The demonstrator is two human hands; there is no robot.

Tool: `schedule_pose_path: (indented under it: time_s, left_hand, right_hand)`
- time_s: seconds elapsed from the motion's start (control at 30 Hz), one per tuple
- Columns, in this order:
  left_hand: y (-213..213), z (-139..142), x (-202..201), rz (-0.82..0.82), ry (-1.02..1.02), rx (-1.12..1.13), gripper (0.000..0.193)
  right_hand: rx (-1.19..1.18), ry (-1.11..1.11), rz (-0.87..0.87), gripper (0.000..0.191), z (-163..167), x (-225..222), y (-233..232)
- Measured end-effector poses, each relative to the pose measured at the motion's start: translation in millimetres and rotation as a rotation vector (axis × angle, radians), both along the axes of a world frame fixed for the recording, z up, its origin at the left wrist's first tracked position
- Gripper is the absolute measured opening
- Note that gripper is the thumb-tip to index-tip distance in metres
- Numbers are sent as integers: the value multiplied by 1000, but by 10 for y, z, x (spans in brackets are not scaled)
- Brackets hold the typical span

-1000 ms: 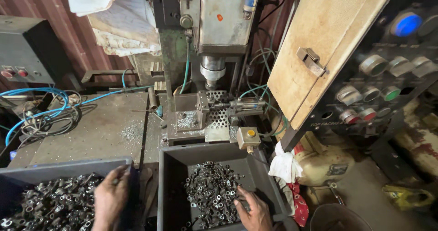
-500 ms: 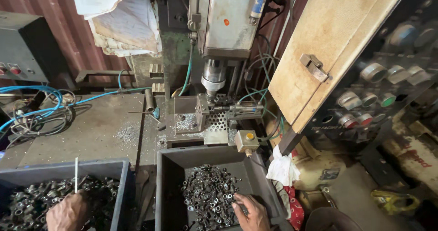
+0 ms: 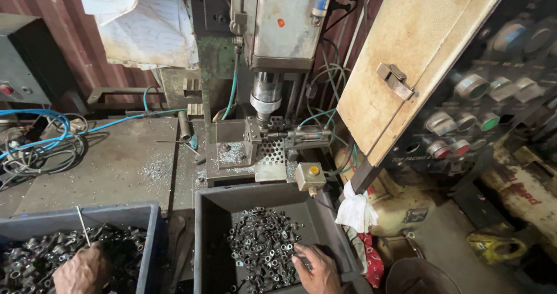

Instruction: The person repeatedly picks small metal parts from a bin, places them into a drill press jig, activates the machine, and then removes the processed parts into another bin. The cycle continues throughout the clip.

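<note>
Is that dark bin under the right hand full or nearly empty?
Partly filled. The dark bin holds a heap of small metal parts in its middle, with bare floor showing around it. The right hand rests on the heap.

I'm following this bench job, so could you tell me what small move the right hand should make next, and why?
Probably close the fingers on one small metal part. The right hand rests fingers-down on the pile of dark metal parts in the grey bin, seemingly holding none, and the drill-press fixture above looks unloaded. The left hand is busy with a thin rod.
</note>
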State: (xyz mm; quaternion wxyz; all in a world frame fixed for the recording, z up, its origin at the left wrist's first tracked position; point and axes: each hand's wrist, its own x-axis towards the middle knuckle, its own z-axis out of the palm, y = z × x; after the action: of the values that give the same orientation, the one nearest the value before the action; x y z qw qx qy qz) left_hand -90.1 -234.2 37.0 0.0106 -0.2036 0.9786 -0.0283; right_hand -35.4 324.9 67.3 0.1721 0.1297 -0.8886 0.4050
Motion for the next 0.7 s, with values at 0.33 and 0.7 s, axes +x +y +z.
schedule_pose_path:
  time_s: [0.33,0.7]
  left_hand:
    - [20,115,43,-17,-18,11,35]
    - [-10,113,-33,-53,-55,10,46]
  right_hand:
    - [23,-20,-9,30,81,14,-41]
    - [10,-5,20,30,80,19,0]
